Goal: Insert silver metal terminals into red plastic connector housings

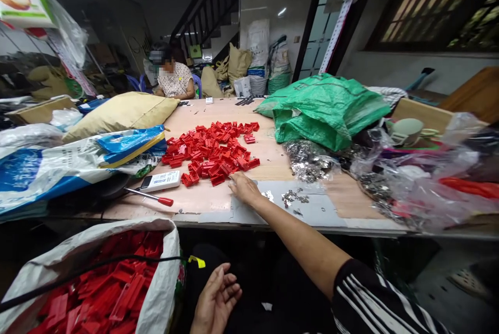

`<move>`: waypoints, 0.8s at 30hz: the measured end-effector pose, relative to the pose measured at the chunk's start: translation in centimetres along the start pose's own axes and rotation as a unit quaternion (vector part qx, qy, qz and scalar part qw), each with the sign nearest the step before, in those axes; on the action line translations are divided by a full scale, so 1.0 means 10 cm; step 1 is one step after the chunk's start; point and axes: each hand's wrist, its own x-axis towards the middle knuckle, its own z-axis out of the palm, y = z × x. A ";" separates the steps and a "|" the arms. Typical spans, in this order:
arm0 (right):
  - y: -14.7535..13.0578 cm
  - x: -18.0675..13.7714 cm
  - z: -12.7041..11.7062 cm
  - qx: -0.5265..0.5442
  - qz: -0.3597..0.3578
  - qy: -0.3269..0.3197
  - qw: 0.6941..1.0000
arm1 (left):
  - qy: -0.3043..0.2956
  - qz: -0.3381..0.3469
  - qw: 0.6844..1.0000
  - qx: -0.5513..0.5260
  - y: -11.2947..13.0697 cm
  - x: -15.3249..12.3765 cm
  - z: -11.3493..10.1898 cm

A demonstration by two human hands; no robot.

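Note:
My right hand (242,188) reaches out over the table (202,204), fingers flat at the near edge of a pile of red plastic pieces (212,152); it holds nothing I can see. My left hand (216,300) hangs below the table edge, palm up, fingers loosely curled and apart, with nothing in it. It is beside a white sack (159,292) filled with more red plastic pieces (101,292). Small silver metal parts (293,197) lie just right of my right hand.
A white remote (160,181) and a red-handled screwdriver (150,196) lie left of the pile. Printed sacks (78,162) and a tan sack (120,113) crowd the left; a green bag (323,110) and clear bags of metal parts (312,159) the right. Another person (175,79) sits at the far end.

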 end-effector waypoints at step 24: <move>0.56 -1.78 -0.45 0.109 0.099 0.084 0.986 | -0.122 0.211 0.891 0.384 -0.09 -0.16 0.61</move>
